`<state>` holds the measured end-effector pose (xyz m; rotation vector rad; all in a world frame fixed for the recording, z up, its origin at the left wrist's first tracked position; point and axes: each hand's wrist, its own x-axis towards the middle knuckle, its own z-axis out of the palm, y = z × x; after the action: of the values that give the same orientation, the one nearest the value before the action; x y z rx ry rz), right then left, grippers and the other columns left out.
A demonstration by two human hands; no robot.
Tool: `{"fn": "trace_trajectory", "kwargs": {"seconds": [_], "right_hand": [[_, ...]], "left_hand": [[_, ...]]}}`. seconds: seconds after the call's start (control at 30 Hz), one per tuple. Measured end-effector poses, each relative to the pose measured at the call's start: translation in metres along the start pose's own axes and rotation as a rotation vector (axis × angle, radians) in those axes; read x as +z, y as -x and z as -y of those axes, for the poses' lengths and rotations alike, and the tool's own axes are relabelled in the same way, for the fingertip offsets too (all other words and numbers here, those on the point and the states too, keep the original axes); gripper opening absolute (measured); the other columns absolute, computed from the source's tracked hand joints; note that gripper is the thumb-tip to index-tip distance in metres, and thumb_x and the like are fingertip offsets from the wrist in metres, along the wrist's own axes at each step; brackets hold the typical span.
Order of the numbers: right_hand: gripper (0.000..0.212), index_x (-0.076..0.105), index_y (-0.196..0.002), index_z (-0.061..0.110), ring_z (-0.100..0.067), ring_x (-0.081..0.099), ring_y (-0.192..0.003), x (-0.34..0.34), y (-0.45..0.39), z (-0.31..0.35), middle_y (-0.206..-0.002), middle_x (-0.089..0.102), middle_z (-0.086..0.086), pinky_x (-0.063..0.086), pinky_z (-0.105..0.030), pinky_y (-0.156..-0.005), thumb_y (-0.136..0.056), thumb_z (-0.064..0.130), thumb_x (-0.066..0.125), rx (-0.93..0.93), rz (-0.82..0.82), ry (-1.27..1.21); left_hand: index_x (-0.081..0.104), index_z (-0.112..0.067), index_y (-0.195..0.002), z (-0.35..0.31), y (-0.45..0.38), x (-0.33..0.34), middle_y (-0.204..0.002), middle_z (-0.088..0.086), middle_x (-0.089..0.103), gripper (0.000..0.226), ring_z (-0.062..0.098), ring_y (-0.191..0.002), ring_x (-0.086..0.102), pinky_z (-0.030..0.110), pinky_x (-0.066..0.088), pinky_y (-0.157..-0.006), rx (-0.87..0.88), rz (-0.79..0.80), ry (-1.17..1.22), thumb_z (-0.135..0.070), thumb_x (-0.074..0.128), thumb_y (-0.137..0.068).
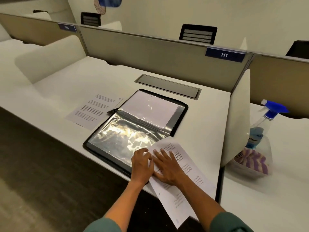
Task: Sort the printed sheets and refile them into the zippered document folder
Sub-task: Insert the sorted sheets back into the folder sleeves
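Pressing flat, the spread fingers (164, 154) of my right hand (168, 168) pinned a printed sheet (184, 181) at the tabletop's (209, 114) near edge, likely to steady it for feeding. My left hand (141, 164) curled its fingers at that sheet's corner, seemingly working it toward a clear sleeve (123, 139) of the open zippered folder (181, 118). Another printed page (93, 111) waited left of the folder, still unfiled.
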<state>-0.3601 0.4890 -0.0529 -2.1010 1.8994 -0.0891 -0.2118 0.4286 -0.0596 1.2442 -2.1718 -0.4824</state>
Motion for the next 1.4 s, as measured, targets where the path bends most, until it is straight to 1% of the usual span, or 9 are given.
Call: {"fn": "trace_trajectory", "kwargs": {"seconds": [0.13, 0.3, 0.5, 0.57, 0.7, 0.93, 1.03, 1.17, 1.4], "right_hand": [[0.090, 0.005, -0.157, 0.033, -0.020, -0.010, -0.149, -0.009, -0.002, -0.005, -0.164, 0.002, 0.007, -0.007, -0.047, -0.119, -0.081, 0.081, -0.001, -0.082, 0.036, -0.042], [0.093, 0.009, -0.158, 0.020, -0.019, 0.003, -0.152, -0.011, -0.014, -0.015, -0.166, 0.001, -0.001, 0.013, -0.043, -0.123, -0.086, 0.079, 0.008, -0.104, 0.036, -0.043], [0.094, 0.003, -0.158, 0.025, -0.016, -0.016, -0.148, -0.016, -0.035, -0.009, -0.164, -0.013, 0.001, -0.007, -0.043, -0.122, -0.081, 0.079, 0.005, -0.111, 0.069, 0.015], [0.099, 0.001, -0.158, 0.026, -0.019, -0.020, -0.147, -0.013, -0.046, -0.007, -0.164, -0.013, 0.002, -0.009, -0.048, -0.121, -0.078, 0.084, -0.009, -0.088, 0.065, 0.062], [0.093, 0.011, -0.157, 0.028, -0.022, -0.018, -0.149, -0.009, -0.049, -0.010, -0.165, -0.010, 0.002, -0.006, -0.053, -0.121, -0.082, 0.080, -0.008, -0.033, 0.016, 0.067], [0.081, -0.004, -0.157, 0.027, -0.018, -0.023, -0.148, -0.014, -0.032, -0.022, -0.161, -0.023, 0.003, -0.009, -0.042, -0.122, -0.093, 0.075, 0.012, 0.048, -0.004, 0.038], [0.086, 0.003, -0.158, 0.030, -0.017, -0.021, -0.149, -0.015, -0.050, -0.015, -0.162, -0.018, 0.007, -0.007, -0.042, -0.123, -0.088, 0.080, 0.006, 0.019, -0.003, 0.035], [0.086, 0.001, -0.157, 0.029, -0.021, -0.016, -0.150, -0.008, -0.088, 0.000, -0.164, -0.008, 0.003, -0.006, -0.043, -0.122, -0.088, 0.080, 0.001, -0.014, 0.004, 0.059], [0.086, -0.007, -0.155, 0.031, -0.015, -0.022, -0.148, -0.010, -0.088, 0.009, -0.160, -0.019, 0.009, -0.013, -0.040, -0.122, -0.084, 0.079, -0.005, 0.032, -0.055, -0.021]], "left_hand": [[0.063, -0.015, -0.089, 0.001, 0.000, 0.000, -0.118, 0.005, 0.059, 0.015, 0.026, -0.113, 0.051, 0.042, 0.046, -0.090, 0.029, 0.022, -0.016, -0.011, 0.072, -0.078], [0.060, -0.015, -0.085, -0.001, -0.004, -0.001, -0.115, 0.003, 0.059, 0.012, 0.023, -0.109, 0.051, 0.044, 0.049, -0.086, 0.037, -0.005, 0.014, -0.012, 0.070, -0.078], [0.061, -0.025, -0.098, 0.002, -0.008, -0.009, -0.124, -0.004, 0.054, 0.024, 0.015, -0.122, 0.043, 0.035, 0.034, -0.102, 0.005, 0.022, 0.061, -0.045, 0.062, -0.084], [0.062, -0.024, -0.104, 0.010, -0.011, -0.017, -0.131, -0.002, 0.051, 0.036, 0.015, -0.127, 0.040, 0.036, 0.033, -0.106, -0.032, 0.013, 0.033, -0.054, 0.052, -0.087], [0.060, -0.019, -0.110, 0.046, -0.019, -0.038, -0.134, 0.007, 0.048, 0.044, 0.024, -0.127, 0.042, 0.046, 0.037, -0.106, -0.104, -0.054, -0.045, -0.055, 0.041, -0.093], [0.053, -0.015, -0.123, 0.114, -0.043, -0.076, -0.144, 0.015, 0.039, 0.051, 0.035, -0.138, 0.035, 0.058, 0.028, -0.113, -0.277, 0.022, -0.193, -0.054, 0.037, -0.094], [0.049, -0.013, -0.133, 0.122, -0.048, -0.081, -0.155, 0.017, 0.029, 0.050, 0.034, -0.148, 0.018, 0.057, 0.015, -0.119, -0.306, 0.074, -0.207, -0.048, 0.042, -0.099], [0.035, -0.017, -0.147, 0.132, -0.053, -0.088, -0.163, 0.013, 0.009, 0.072, 0.027, -0.152, 0.001, 0.050, 0.003, -0.122, -0.300, 0.152, -0.225, -0.063, 0.021, -0.093], [0.031, -0.017, -0.149, 0.158, -0.064, -0.093, -0.163, 0.015, 0.012, 0.080, 0.030, -0.152, 0.005, 0.057, 0.010, -0.121, -0.289, 0.177, -0.272, -0.069, 0.012, -0.091]]}}
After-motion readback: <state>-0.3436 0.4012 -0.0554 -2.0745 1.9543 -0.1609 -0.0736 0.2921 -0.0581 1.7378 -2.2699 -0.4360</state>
